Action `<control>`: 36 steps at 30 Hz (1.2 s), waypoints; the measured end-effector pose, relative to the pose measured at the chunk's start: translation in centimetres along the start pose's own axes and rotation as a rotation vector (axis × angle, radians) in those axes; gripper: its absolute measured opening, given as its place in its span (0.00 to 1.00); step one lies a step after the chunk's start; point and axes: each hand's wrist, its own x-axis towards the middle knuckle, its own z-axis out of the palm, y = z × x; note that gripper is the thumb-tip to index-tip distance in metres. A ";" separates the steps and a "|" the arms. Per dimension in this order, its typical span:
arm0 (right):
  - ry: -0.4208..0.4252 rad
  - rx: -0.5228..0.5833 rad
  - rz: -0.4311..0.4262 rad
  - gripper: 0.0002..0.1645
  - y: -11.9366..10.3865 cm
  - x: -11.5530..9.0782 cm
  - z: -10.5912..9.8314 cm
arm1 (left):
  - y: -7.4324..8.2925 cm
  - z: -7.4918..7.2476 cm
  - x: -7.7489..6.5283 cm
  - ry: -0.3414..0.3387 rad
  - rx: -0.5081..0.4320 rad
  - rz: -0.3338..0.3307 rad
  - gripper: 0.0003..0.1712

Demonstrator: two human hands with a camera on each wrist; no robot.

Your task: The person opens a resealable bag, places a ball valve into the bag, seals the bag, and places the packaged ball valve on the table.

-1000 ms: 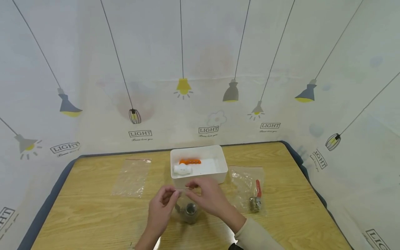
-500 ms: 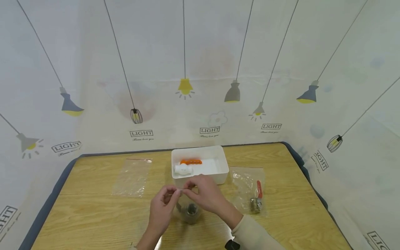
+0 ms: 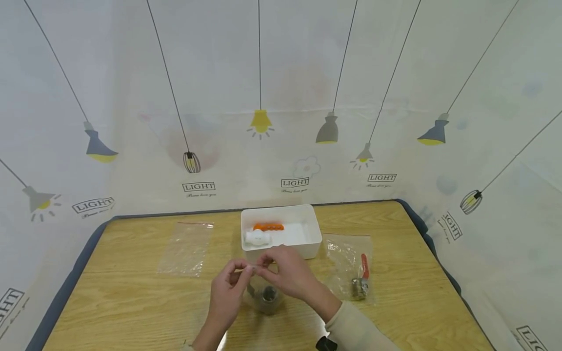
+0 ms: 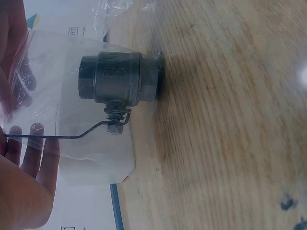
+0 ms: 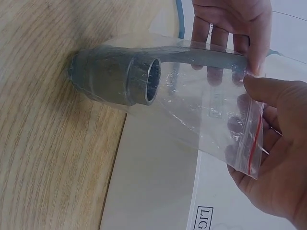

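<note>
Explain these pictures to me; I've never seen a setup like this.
There's no machine: it is a person's left hand and right hand, both bare. The wide picture comes from a camera worn on the head; the two smaller ones from a camera on each wrist. The hands pinch the top of a clear zip bag with a metal valve inside. On the wooden table sits a white bin holding an orange piece and a white piece. A flat clear bag lies to its left; to its right, another bag with a red-handled valve in or on it.

Head: high, forward-down; wrists: close, sideways; all apparently share bagged valve (image 4: 117,76).
</note>
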 end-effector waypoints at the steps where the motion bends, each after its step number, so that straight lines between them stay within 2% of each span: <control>1: -0.003 0.001 0.004 0.05 0.0 0.0 0.0 | 0.0 0.0 0.0 -0.001 -0.002 0.002 0.07; 7: -0.023 0.008 0.034 0.05 0.2 0.0 -0.1 | -0.1 -0.3 0.2 -0.023 -0.025 0.030 0.07; 11: -0.021 0.010 0.026 0.05 0.3 0.0 -0.2 | -0.4 -0.5 0.4 -0.029 -0.005 0.059 0.05; 18: -0.019 -0.002 -0.001 0.04 0.5 0.1 -0.1 | -0.2 -0.6 0.5 -0.041 0.035 0.041 0.03; 22: -0.026 -0.003 0.002 0.03 0.4 0.1 -0.1 | -0.2 -0.6 0.5 -0.045 0.036 0.062 0.03; 36: -0.013 0.000 0.013 0.05 -0.3 0.5 0.4 | -0.4 -0.2 0.3 -0.012 0.036 0.083 0.03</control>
